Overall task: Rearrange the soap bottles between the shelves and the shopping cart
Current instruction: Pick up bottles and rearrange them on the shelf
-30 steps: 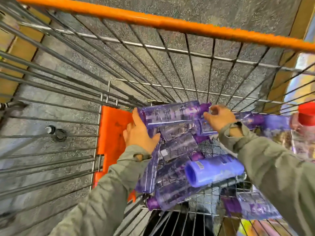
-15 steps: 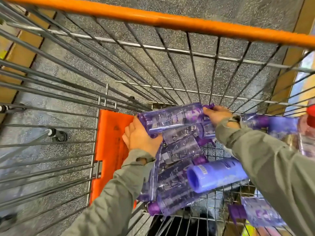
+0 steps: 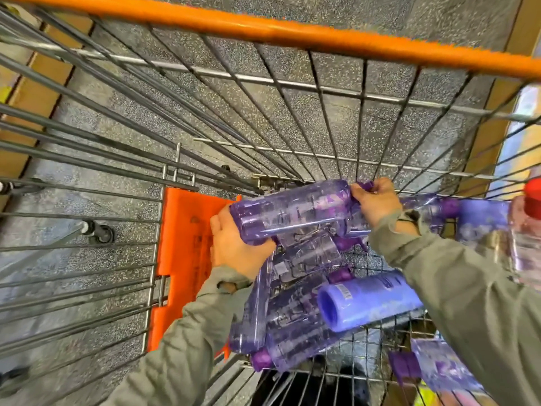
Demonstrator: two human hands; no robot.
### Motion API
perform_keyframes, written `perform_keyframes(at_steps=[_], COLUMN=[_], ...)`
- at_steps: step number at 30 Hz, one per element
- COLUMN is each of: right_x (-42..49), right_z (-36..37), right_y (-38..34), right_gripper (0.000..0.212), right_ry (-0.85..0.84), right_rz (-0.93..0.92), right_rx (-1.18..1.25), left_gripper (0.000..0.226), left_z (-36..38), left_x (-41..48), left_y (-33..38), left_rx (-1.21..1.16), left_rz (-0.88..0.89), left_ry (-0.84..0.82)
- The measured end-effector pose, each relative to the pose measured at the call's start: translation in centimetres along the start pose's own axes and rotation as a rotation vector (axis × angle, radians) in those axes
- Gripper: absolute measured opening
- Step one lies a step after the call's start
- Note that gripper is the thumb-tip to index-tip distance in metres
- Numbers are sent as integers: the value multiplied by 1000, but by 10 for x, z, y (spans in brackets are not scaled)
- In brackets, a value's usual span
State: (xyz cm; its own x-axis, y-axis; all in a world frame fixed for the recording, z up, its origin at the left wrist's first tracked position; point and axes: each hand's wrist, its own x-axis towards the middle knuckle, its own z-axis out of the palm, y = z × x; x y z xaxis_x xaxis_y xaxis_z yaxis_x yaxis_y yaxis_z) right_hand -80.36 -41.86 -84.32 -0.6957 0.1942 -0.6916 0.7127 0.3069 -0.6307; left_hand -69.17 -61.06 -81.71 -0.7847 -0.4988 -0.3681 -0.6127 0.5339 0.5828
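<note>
Both hands clamp the top soap bottle (image 3: 292, 212) above the cart (image 3: 263, 33) pile, left hand (image 3: 237, 247) under its base, right hand (image 3: 374, 202) at its cap, so lifting carelessly could topple the loose bottles beneath.

Clear purple soap bottles (image 3: 292, 212), orange-railed cart (image 3: 292, 36), speckled grey floor (image 3: 205, 92).

Floor (image 3: 292, 112): grey, speckled with pale flecks. Bottle (image 3: 527, 253): 1, clear, pinkish, red cap (image 3: 533, 197), at right edge. Tan boards (image 3: 38, 98): along floor, left edge.
</note>
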Motion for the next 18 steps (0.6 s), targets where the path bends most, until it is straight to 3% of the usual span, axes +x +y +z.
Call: perform_keyframes(at_steps=[7,9,12,14,18], right_x=[-19,-25,-34,-41,-48], right_z=[-7,-9,-16,-20,-27], right_y=[10,14,18,19,25], right_gripper=[19,10,23,28,31], right_ry=[92,61,-76,-147,-94], right_rz=[-92,-52,52,81,-25], right_rx=[101,281,549,508,500], left_gripper=[70,71,73,76,82], left_z=[-6,-9,-10,-10,-9], left_x=[-6,-5,-5,-6,-8], left_y=[-4,-7,-8,-9,-10], left_rx=[-181,-225,-289,-314,-353], left_rz=[-48,-29,3,33,72], left_ry=[-106,-100,-97,-106,-121])
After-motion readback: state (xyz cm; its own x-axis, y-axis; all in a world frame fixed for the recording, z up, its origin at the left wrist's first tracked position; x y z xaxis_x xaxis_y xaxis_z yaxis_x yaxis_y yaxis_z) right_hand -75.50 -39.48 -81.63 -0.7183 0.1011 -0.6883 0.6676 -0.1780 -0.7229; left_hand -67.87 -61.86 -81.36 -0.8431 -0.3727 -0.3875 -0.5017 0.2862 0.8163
